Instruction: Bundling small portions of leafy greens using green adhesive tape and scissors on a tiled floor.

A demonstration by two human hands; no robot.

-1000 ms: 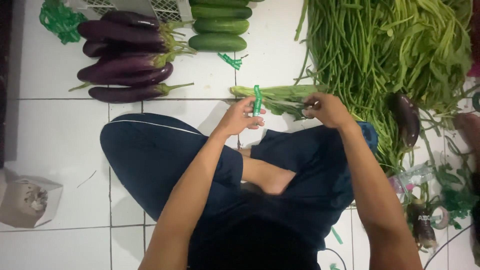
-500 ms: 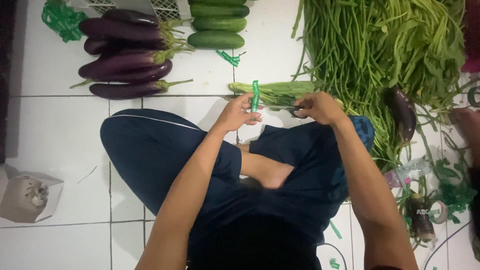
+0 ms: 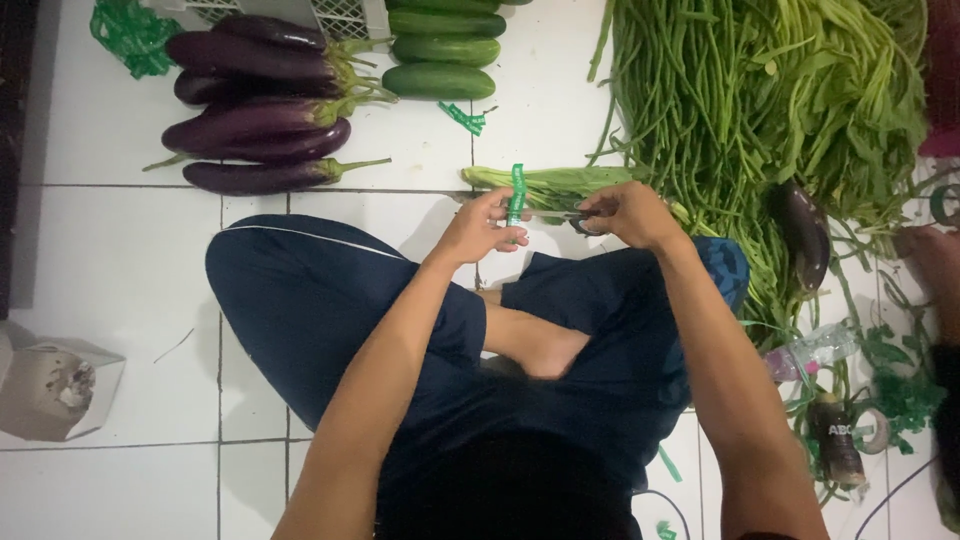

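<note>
I sit cross-legged on a white tiled floor. My left hand (image 3: 485,225) pinches a strip of green tape (image 3: 517,190) that stands up around the stems of a bundle of leafy greens (image 3: 565,180) lying across the floor in front of my knees. My right hand (image 3: 625,212) is closed on what looks like a pair of scissors (image 3: 558,215), its blade pointing left towards the tape. The two hands are close together, just above my dark blue trousers.
Several purple eggplants (image 3: 260,120) and cucumbers (image 3: 440,50) lie at the far left, by a white crate (image 3: 300,12). Long beans (image 3: 700,100) and leafy greens (image 3: 850,90) are heaped on the right, with one eggplant (image 3: 800,230), a bottle (image 3: 835,440) and another person's foot (image 3: 930,260). A cardboard box (image 3: 50,385) sits at the left.
My right hand has shifted slightly left, bringing the scissors closer to the tape. My left hand keeps its hold on the tape and bundle.
</note>
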